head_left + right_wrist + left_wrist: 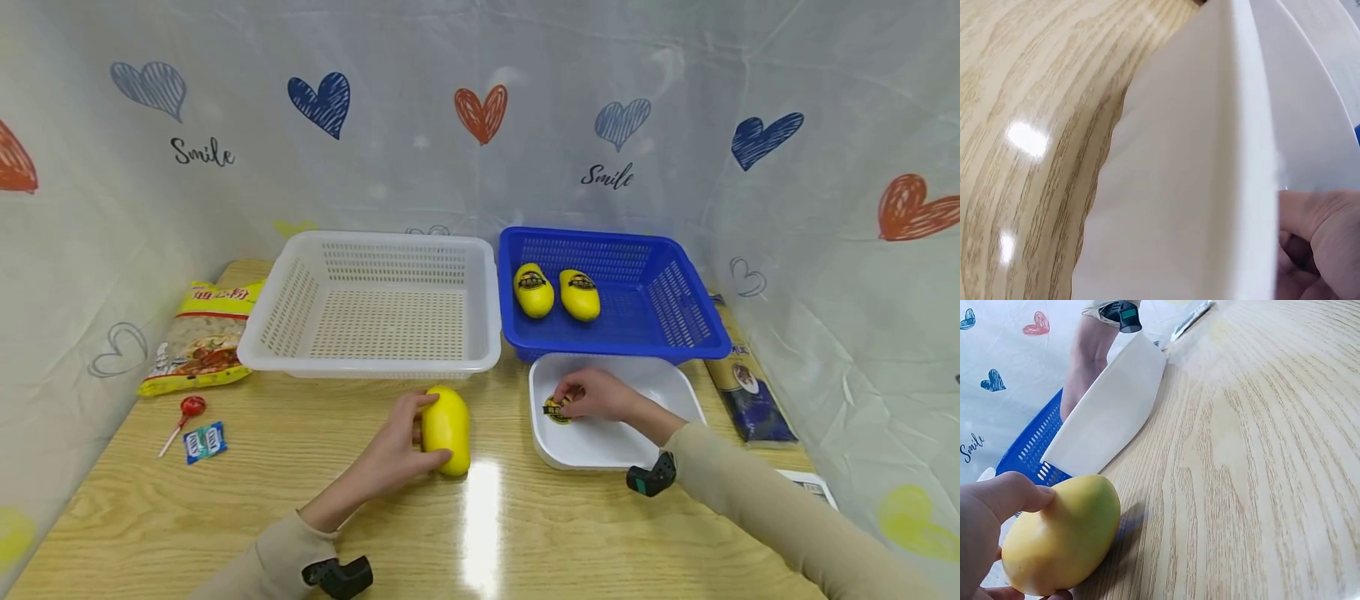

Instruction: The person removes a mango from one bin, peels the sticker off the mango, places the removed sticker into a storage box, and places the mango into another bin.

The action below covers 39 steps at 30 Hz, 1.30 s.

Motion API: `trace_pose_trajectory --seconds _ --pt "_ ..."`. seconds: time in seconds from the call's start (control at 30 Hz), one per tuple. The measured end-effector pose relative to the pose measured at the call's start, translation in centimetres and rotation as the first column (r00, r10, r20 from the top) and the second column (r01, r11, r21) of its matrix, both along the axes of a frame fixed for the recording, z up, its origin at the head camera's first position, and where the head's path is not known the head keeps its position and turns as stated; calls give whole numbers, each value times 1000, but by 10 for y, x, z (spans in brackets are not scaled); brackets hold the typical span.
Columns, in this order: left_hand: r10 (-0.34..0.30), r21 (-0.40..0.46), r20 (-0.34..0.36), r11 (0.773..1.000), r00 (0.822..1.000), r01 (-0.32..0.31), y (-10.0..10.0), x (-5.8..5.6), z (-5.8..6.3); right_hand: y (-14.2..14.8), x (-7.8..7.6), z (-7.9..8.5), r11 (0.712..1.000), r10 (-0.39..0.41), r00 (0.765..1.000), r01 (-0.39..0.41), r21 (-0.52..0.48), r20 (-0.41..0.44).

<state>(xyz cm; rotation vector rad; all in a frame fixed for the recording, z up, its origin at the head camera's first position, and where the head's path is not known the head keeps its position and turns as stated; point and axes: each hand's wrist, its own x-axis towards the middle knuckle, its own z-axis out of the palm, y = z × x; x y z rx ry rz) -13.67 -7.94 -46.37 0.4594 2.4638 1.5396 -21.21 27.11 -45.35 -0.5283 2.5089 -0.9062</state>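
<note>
On the wooden table, my left hand [397,446] grips a plain yellow mango [448,433], thumb on the near side and fingers on the far side. The left wrist view shows the thumb pressed on the mango [1066,534], which has a greenish tint at one end. My right hand [600,396] reaches into a white basin [667,387] and pinches a black-and-gold sticker [555,410] near its left side. In the right wrist view the basin wall [1172,169] covers much of the right hand [1329,244], and the sticker is hidden there.
Behind stand a white basket [367,365] and a blue basket [615,346], which holds two mangoes [580,296] with black labels. At left lie a food bag [202,342], a red lollipop [192,406] and a small blue packet [205,442]. A dark blue-and-gold packet [750,383] lies right.
</note>
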Motion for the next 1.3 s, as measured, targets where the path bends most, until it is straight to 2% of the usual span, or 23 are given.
trace_pose_trajectory --seconds 0.17,0.47,0.73,0.83,1.0,1.2,1.3 --pt "2 -9 -1 1000 1000 -2 0 0 1 -3 2 1 999 10 999 -8 52 -43" --pt "-10 15 -4 1000 1000 10 1 0 -1 -1 5 6 995 -13 1000 14 98 -10" --pt "-38 22 -45 999 998 39 2 -1 -3 -3 12 27 991 86 996 -86 106 8" --pt "-56 24 -51 998 997 58 3 -1 -4 -9 17 37 989 125 992 -122 81 -32" --pt "-68 20 -31 997 997 69 4 2 -7 -31 30 52 988 151 985 -153 -20 -79" --pt "-67 89 -23 994 997 69 6 4 -11 -61 46 59 985 98 987 -115 -131 -124" --pt "-41 110 -13 993 999 42 7 7 -11 -75 52 59 982 74 992 -91 -163 -106"
